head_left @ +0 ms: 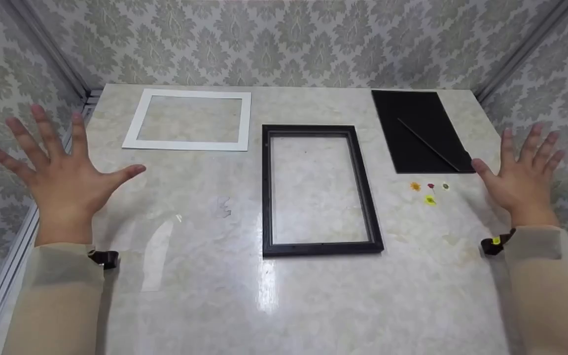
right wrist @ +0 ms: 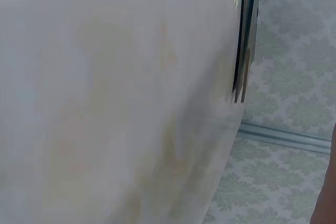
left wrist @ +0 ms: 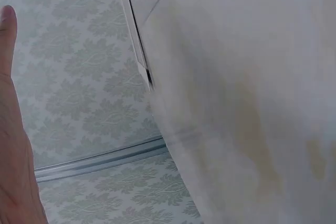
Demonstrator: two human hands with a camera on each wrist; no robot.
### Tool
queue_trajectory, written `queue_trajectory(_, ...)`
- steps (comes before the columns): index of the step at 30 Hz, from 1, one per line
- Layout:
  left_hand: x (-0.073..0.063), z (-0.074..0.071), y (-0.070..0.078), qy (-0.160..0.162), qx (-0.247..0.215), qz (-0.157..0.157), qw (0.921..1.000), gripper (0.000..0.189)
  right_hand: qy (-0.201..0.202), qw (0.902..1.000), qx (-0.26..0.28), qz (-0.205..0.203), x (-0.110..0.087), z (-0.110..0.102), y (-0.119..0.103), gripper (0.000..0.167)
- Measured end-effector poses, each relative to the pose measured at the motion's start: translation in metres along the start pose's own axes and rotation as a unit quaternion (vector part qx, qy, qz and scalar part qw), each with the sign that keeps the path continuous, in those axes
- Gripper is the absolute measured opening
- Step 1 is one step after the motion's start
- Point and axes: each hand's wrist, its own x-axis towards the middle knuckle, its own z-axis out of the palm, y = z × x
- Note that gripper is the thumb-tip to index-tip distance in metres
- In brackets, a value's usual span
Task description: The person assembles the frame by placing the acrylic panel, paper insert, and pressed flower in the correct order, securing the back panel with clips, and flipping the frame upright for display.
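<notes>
Both hands are raised above the table with fingers spread, holding nothing. My left hand (head_left: pixel 64 177) is at the left edge, nearest the white mat frame (head_left: pixel 185 146) lying at the back left. On the right, my right hand (head_left: pixel 525 182) hovers near a black backing board (head_left: pixel 412 133), its thumb overlapping the board's front corner in the head view. A black picture frame (head_left: pixel 323 249) lies flat in the middle, the tabletop showing through its opening. Small dried flowers lie in front of the board: an orange one (head_left: pixel 415 186), a red one (head_left: pixel 431 186), a white one (head_left: pixel 445 186) and a yellow one (head_left: pixel 430 199).
A thin dark strip (head_left: pixel 429 145) slants across the black board. The glossy marbled table (head_left: pixel 205 305) carries light reflections. Patterned wallpaper walls (head_left: pixel 284 44) enclose it at the back and both sides, with metal rails (left wrist: pixel 105 157) along the corners.
</notes>
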Motion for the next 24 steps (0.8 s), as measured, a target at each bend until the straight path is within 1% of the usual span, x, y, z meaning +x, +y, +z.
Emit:
queue_trajectory(5, -0.005, -0.003, 0.0, 0.003, -0.038, -0.01, 0.9992, 0.147, 0.041, 0.9963, 0.052, -0.055, 0.004, 0.0, -0.03, 0.105)
queue_trajectory(8, -0.004, -0.006, 0.004, 0.023, -0.064, -0.009, 0.9976, 0.151, 0.059, 0.9924, 0.075, -0.078, 0.004, -0.001, -0.049, 0.106)
queue_trajectory(13, 0.0, -0.014, 0.016, 0.069, -0.101, 0.002, 0.9925, 0.158, 0.069, 0.988, 0.095, -0.1, 0.006, -0.005, -0.078, 0.109)
queue_trajectory(16, 0.001, -0.017, 0.022, 0.085, -0.116, 0.01, 0.9896, 0.157, 0.069, 0.9851, 0.116, -0.107, 0.009, -0.006, -0.094, 0.107)
queue_trajectory(18, 0.001, -0.017, 0.025, 0.088, -0.13, 0.017, 0.9875, 0.155, 0.069, 0.9822, 0.136, -0.109, 0.011, -0.006, -0.104, 0.104)
queue_trajectory(21, 0.004, -0.019, 0.029, 0.085, -0.153, 0.022, 0.9843, 0.151, 0.069, 0.9747, 0.181, -0.112, 0.014, -0.005, -0.12, 0.101)
queue_trajectory(23, 0.005, -0.02, 0.03, 0.08, -0.162, 0.017, 0.9834, 0.149, 0.068, 0.9658, 0.219, -0.121, 0.015, -0.005, -0.132, 0.1)
queue_trajectory(24, 0.005, -0.02, 0.03, 0.078, -0.165, 0.013, 0.9831, 0.148, 0.066, 0.9591, 0.244, -0.127, 0.014, -0.005, -0.138, 0.098)
